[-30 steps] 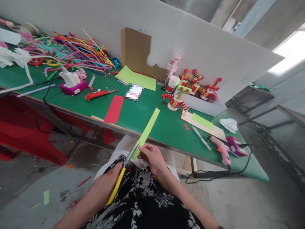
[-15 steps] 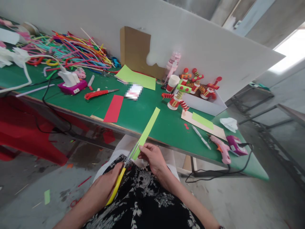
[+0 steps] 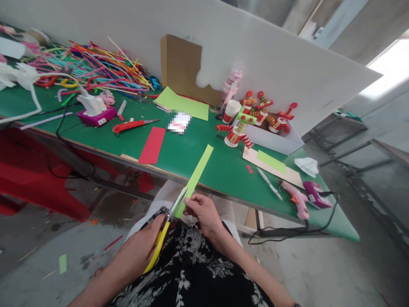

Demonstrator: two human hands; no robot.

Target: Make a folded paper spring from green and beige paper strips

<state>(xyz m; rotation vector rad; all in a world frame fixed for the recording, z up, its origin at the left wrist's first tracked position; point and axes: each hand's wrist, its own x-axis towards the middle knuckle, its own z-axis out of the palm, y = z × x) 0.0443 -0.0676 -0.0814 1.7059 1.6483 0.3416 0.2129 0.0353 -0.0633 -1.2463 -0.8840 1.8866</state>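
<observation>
My left hand [image 3: 142, 245] grips yellow-handled scissors [image 3: 164, 232] over my lap. Their blades point up and to the right into the lower end of a long light-green paper strip [image 3: 196, 175]. My right hand [image 3: 203, 211] pinches that lower end of the strip beside the blades. The strip slants up over the near edge of the green table [image 3: 220, 170].
On the table lie a red paper rectangle [image 3: 152, 145], red-handled scissors [image 3: 132, 125], a green sheet [image 3: 182, 103], a heap of coloured tubes [image 3: 96, 66], paper-cup figures [image 3: 252, 117], a pen [image 3: 270, 184] and a pink glue gun [image 3: 297, 199] with cable. A cardboard piece [image 3: 182, 66] leans on the white board.
The scissor blades have slid slightly further up along the green strip. Both hands stay in nearly the same place.
</observation>
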